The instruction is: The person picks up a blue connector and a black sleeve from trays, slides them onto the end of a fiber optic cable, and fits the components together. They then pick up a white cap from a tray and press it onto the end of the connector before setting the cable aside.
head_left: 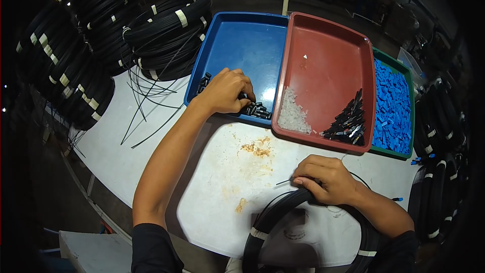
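Note:
My left hand [230,91] reaches into the near end of the blue tray [242,40]. Its fingers curl closed among small black tubular pieces [259,110]; what is between the fingertips is hidden. A few more of these pieces [203,82] lie in the tray's left corner. My right hand [326,178] pinches the thin black cable [285,181], whose free end points left. Under that hand lies a coil of black cable [275,212], bound with white tape [259,233], at the near edge of the white table [207,182].
A red tray [328,45] holds clear pieces [293,114] and black connectors [348,121]. Beyond it, a green tray [394,153] contains many blue pieces [393,106]. Cable coils [169,35] are stacked at left, with loose ends across the table; more coils [437,197] stand at right.

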`<state>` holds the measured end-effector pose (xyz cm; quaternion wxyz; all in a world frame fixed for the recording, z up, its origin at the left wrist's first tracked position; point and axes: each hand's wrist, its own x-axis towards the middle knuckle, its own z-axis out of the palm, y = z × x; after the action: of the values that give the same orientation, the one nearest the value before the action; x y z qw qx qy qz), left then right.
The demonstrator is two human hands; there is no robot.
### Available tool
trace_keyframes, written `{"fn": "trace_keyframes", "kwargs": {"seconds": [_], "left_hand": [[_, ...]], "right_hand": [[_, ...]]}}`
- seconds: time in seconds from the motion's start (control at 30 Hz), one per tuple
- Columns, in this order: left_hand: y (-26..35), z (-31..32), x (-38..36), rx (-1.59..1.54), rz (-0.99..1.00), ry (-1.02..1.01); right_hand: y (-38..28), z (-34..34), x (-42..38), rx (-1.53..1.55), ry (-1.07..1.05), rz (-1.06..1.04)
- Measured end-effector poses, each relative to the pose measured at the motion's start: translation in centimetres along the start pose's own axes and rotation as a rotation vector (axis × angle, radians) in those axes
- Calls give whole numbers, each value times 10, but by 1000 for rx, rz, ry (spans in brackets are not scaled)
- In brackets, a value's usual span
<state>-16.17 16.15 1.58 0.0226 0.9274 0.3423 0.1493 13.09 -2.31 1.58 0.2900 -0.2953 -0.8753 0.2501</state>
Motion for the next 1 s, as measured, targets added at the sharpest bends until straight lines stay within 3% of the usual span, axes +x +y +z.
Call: {"fn": "trace_keyframes", "kwargs": {"seconds": [0.23, 0.4, 0.47, 0.53, 0.6, 0.7, 0.9, 1.0], "left_hand": [[15, -16, -9, -77, -74, 91], [51, -17, -21, -488, -102, 352], [75, -15, -25, -596, -76, 429], [98, -10, -27, -730, -46, 453], [116, -4, -20, -833, 35, 470], [139, 4, -7, -903, 71, 452], [183, 16, 15, -988, -61, 498], [198, 29, 30, -995, -34, 468]], "right_hand": [[1, -2, -3, -14, 4, 6], [-8, -5, -15, -54, 63, 121], [-9, -8, -25, -259, 134, 88], [-8, -8, -38, -259, 175, 97], [-12, -9, -49, -338, 101, 241], [-6, -9, -52, -351, 131, 138], [4, -25, -79, -355, 169, 235], [2, -36, -91, -383, 167, 311]]}}
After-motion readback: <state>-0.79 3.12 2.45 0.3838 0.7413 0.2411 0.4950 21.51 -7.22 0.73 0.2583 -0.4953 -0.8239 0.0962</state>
